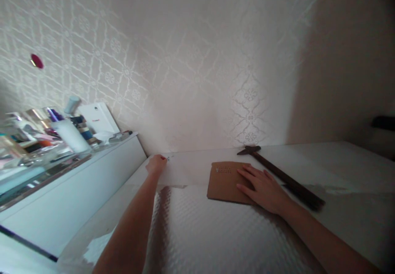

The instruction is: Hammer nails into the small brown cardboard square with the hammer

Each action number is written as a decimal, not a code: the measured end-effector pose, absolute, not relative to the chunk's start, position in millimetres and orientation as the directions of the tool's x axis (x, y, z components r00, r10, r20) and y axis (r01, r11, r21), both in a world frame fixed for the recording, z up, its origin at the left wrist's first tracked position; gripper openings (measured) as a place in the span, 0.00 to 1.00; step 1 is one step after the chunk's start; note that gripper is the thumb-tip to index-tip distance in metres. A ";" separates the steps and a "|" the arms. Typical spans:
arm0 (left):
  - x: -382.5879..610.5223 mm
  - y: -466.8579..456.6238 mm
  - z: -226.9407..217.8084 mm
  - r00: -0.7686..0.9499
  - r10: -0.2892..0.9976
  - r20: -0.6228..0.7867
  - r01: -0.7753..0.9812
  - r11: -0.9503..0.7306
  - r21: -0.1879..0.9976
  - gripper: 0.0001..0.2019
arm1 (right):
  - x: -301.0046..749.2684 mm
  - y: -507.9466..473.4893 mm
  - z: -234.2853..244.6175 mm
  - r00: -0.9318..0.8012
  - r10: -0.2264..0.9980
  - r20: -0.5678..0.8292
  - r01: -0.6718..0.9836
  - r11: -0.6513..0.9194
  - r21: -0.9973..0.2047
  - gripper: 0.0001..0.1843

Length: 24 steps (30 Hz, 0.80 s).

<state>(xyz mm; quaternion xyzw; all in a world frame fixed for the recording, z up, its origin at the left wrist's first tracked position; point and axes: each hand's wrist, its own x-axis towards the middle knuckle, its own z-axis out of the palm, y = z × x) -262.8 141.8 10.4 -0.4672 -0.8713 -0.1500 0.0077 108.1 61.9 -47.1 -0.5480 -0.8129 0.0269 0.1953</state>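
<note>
A square piece of brown cardboard (pixel 226 185) lies on bubble wrap at the middle of the table, with rows of small holes or marks near its far edge. One small pale, upright thing, perhaps a nail, stands among those marks. My right hand (pixel 262 185) rests flat on the cardboard's right side, fingers spread. Farther left, my left hand (pixel 156 165) is at the table's far edge, its fingers pinched together. Beside its fingertips lie several tiny dark bits (pixel 169 158), too small to name. What the pinch holds, if anything, is hidden.
A dark hammer (pixel 284 175) lies to the right of the cardboard, head near the wall. Bubble wrap (pixel 212 233) covers the table's front part. On the left, a white cabinet (pixel 101 179) carries bottles and a white box (pixel 98 117). A patterned wall (pixel 191 80) rises behind.
</note>
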 end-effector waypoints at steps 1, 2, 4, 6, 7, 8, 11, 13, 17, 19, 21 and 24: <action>-257.3 141.1 13.1 -0.548 0.820 0.167 0.827 0.501 0.255 0.11 | 107.5 61.8 -46.3 -0.320 0.903 0.287 0.880 0.396 -0.262 0.31; -250.5 140.7 15.9 -0.529 0.829 0.182 0.839 0.479 0.256 0.12 | 106.9 61.8 -45.6 -0.317 0.903 0.288 0.879 0.394 -0.268 0.31; -232.6 140.4 21.3 -0.486 0.849 0.206 0.864 0.433 0.256 0.12 | 105.9 61.9 -44.4 -0.320 0.902 0.291 0.873 0.400 -0.280 0.31; -208.2 139.5 26.0 -0.426 0.874 0.233 0.892 0.364 0.267 0.11 | 105.2 62.2 -43.7 -0.327 0.899 0.291 0.865 0.409 -0.290 0.30; -193.6 138.0 28.0 -0.384 0.888 0.252 0.908 0.313 0.279 0.11 | 104.9 62.5 -43.5 -0.330 0.898 0.291 0.862 0.412 -0.296 0.30; -177.6 135.4 29.7 -0.330 0.902 0.279 0.920 0.241 0.310 0.10 | 104.7 62.9 -43.4 -0.331 0.897 0.292 0.858 0.415 -0.302 0.30; -124.3 119.7 33.6 -0.175 0.916 0.360 0.913 0.014 0.409 0.08 | 105.0 64.5 -43.0 -0.327 0.899 0.293 0.851 0.415 -0.323 0.28; -89.8 104.4 34.3 -0.095 0.915 0.392 0.881 -0.106 0.461 0.07 | 105.8 65.6 -42.3 -0.335 0.898 0.284 0.843 0.420 -0.335 0.28; -47.4 79.3 24.9 0.023 0.886 0.463 0.816 -0.285 0.504 0.07 | 107.9 66.7 -40.1 -0.362 0.895 0.260 0.832 0.436 -0.343 0.29; -45.2 75.4 14.0 0.019 0.889 0.457 0.834 -0.266 0.483 0.08 | 108.9 66.2 -38.7 -0.364 0.896 0.253 0.833 0.435 -0.342 0.29; -52.8 76.7 2.3 0.014 0.903 0.428 0.881 -0.214 0.422 0.09 | 109.5 65.3 -37.3 -0.370 0.896 0.245 0.832 0.437 -0.342 0.30; -69.1 82.2 -8.9 0.025 0.915 0.404 0.925 -0.174 0.338 0.10 | 109.6 64.4 -35.6 -0.370 0.899 0.233 0.831 0.432 -0.349 0.30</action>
